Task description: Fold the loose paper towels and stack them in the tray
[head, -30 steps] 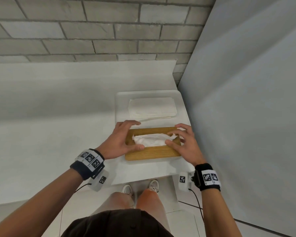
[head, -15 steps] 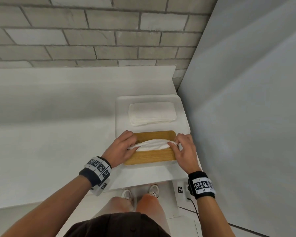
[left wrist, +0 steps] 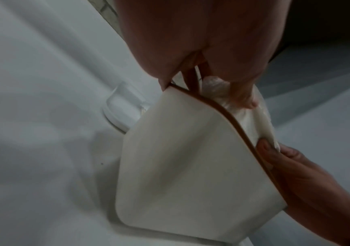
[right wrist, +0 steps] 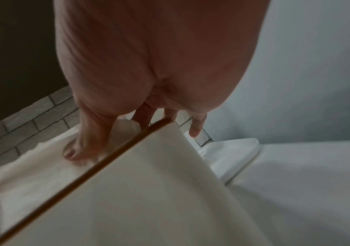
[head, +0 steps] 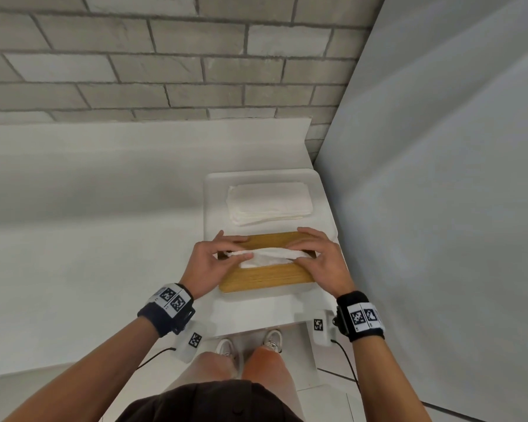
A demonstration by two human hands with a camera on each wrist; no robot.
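Note:
A white paper towel point(head: 269, 257) sticks up crumpled from the slot of a wooden-topped white box point(head: 265, 277). My left hand point(head: 238, 248) pinches the towel's left end between thumb and fingers. My right hand point(head: 302, 251) pinches its right end. In the left wrist view the paper towel point(left wrist: 251, 121) runs along the box point(left wrist: 190, 166) from my left thumb to the right hand point(left wrist: 306, 183). In the right wrist view my thumb presses on the paper towel point(right wrist: 32, 174) beside the box point(right wrist: 138, 199). A stack of folded towels point(head: 269, 202) lies in the white tray point(head: 210, 196) behind the box.
The tray and box sit on a narrow white ledge point(head: 256, 315) against a grey wall panel point(head: 439, 208) on the right. A grey brick wall point(head: 165, 56) rises at the back. A broad white surface point(head: 89, 223) spreads to the left. My knees and shoes show below the ledge.
Both hands went from lying spread on the box lid to pinching the towel's two ends. The towel is now stretched out longer and flatter along the slot.

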